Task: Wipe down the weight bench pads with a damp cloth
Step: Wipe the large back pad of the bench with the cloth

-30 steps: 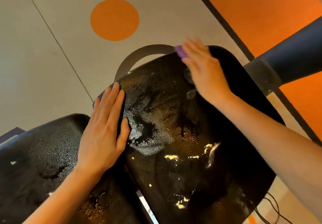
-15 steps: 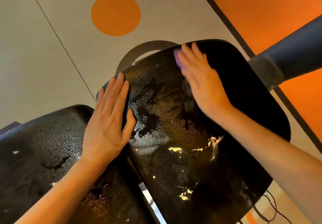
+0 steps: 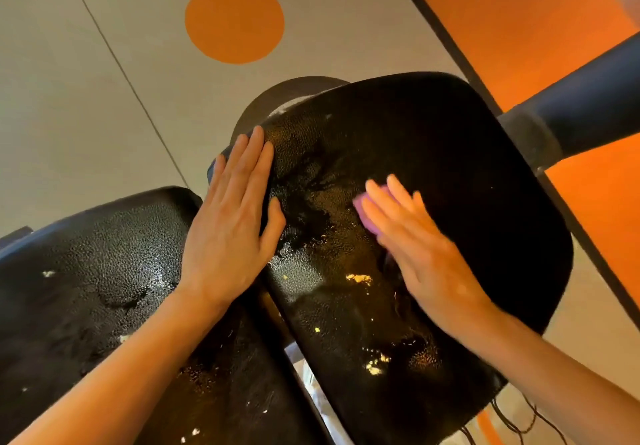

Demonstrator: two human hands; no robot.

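Two black textured bench pads fill the view. The seat pad (image 3: 467,174) lies to the right and the back pad (image 3: 86,264) to the lower left, both with wet streaks. My left hand (image 3: 232,226) rests flat with straight fingers on the seat pad's left edge. My right hand (image 3: 412,236) presses a purple cloth (image 3: 365,216) onto the middle of the seat pad. Only a small edge of the cloth shows under the fingers, and the hand is motion-blurred.
A dark padded roller on a frame bar (image 3: 588,98) juts in from the right. A curved metal foot (image 3: 277,98) sits beyond the seat pad. The floor is beige with orange circles (image 3: 233,20) and an orange zone at right. Black cords (image 3: 519,420) hang at the lower right.
My right hand has slid the cloth from the seat pad's far edge toward me, to its middle. My left hand stays flat on the left edge.
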